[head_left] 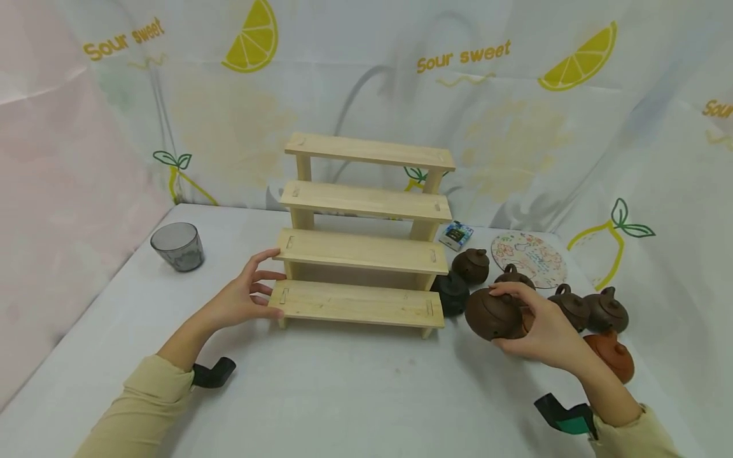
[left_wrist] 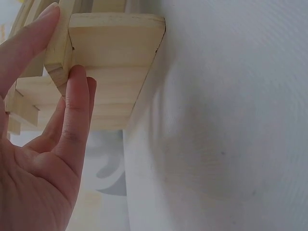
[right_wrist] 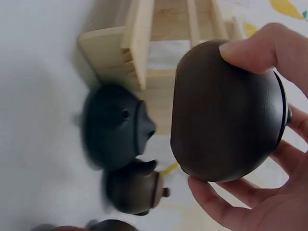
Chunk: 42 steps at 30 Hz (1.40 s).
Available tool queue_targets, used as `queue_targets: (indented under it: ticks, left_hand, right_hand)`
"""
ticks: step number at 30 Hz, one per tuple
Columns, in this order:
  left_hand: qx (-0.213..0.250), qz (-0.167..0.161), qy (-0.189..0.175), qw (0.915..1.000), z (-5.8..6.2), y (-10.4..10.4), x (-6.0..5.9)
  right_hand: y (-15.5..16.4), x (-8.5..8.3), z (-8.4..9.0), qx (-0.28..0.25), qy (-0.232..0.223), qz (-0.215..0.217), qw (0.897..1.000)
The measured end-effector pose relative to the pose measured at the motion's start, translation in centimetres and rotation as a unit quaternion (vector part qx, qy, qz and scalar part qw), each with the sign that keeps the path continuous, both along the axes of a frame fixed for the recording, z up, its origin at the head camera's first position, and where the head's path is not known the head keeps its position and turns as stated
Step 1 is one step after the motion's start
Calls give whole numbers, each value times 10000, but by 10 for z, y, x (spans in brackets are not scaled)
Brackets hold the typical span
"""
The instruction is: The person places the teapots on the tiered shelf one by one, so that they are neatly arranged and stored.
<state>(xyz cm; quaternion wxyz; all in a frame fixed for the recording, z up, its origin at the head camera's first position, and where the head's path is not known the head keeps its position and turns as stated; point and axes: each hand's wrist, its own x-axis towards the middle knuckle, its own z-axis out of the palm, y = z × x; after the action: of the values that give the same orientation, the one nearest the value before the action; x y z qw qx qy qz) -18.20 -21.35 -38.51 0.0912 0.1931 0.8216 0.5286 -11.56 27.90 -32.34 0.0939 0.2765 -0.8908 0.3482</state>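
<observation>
A dark brown teapot (head_left: 487, 315) is hanging in the grip of the right hand (head_left: 546, 331), lifted off the bench (head_left: 349, 394) just beyond the right end of a stepped wooden stand (head_left: 361, 304). Thumb and fingers are clamping its round body from opposite sides — probably because that is spreading the hold across a smooth, bulging wall and keeping the lid from slipping. The left hand (head_left: 246, 296) is gripping the stand's left end, its thumb lying over the lowest step and its fingers spreading against the step ends, seemingly to keep the light frame from shifting. Both forearms are reaching in from the near edge and angling toward the middle, the right wrist hovering above the bench. Around the held pot, a black teapot (head_left: 452, 294) is sitting close against the stand, a small brown teapot (head_left: 472, 266) is standing behind it, and a reddish teapot (head_left: 611, 356) is resting farther right. A floral mat (head_left: 532, 257) and a small box (head_left: 456, 234) are lying behind — while a grey glass (head_left: 177, 247) is standing well apart, on the left.
</observation>
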Motion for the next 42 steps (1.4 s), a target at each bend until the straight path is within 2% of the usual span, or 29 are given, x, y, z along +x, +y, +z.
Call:
queue_targets:
  ticks: [5,15,28,32,42]
  left_hand:
    - [19,19,-11,10000,0,0,1]
    - [-9,45,-29,10000,0,0,1]
    - [-28,79,33,10000,0,1,2]
    - [-46,72,64,9999,0,1,2]
    - [16,55,18,10000,1,0,2]
  right_hand:
    - [-9,-6,16,-102,20,425,9990]
    - [-38,-27,40,93,110,665,9977]
    - [-80,-64,63,-298,-40,1412,9895]
    - [-93,-76,69,-363,73,1463,9885]
    - [-126,-106,85,-393,-147,1394,9893]
